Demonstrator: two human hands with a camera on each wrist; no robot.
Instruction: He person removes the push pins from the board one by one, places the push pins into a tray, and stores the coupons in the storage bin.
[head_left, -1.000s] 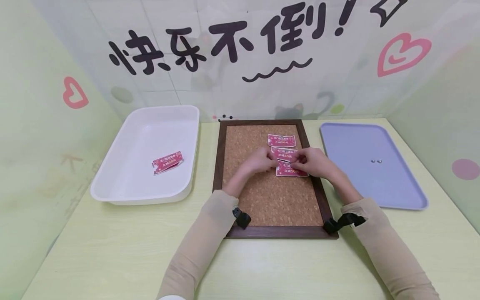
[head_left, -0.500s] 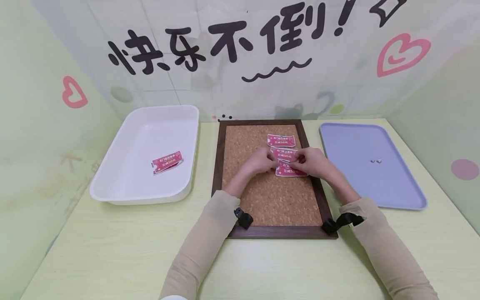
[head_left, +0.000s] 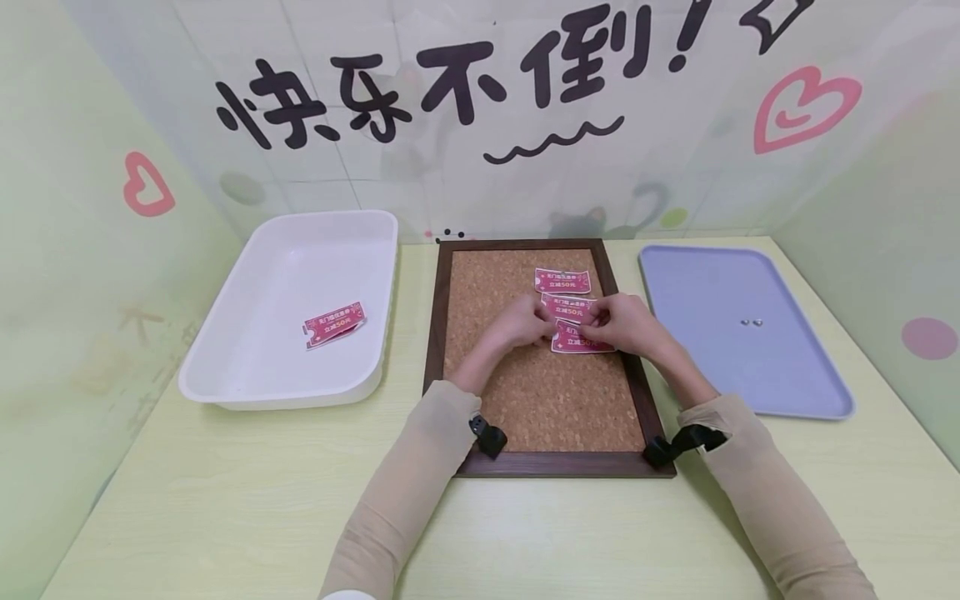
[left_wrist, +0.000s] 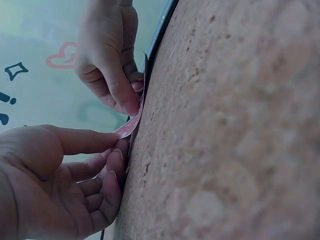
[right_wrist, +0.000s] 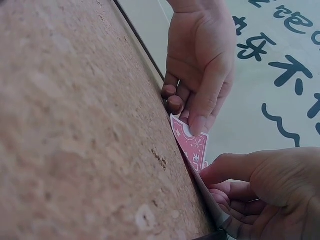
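Observation:
On the corkboard (head_left: 525, 400), three red coupons run down the right side. My left hand (head_left: 521, 323) pinches the left end of the lowest coupon (head_left: 579, 344) between thumb and index finger. My right hand (head_left: 628, 323) holds that coupon's upper edge, fingers curled and thumb tip on its printed face. Whatever lies under that thumb is hidden. The right wrist view shows the coupon (right_wrist: 192, 145) with its left end lifted off the cork. Above it are the middle coupon (head_left: 567, 307), partly overlapped by my right fingers, and the top coupon (head_left: 562, 282).
At left, a white bin (head_left: 288, 396) holds more red coupons (head_left: 335, 325). To the right lies a lavender tray (head_left: 720, 333) with two small silver pieces (head_left: 752, 322). The corkboard's dark wooden frame (head_left: 562, 465) rises around the cork; a printed wall stands behind.
Both hands stay at the lowest coupon with almost no movement. The bin, tray and other coupons look unchanged.

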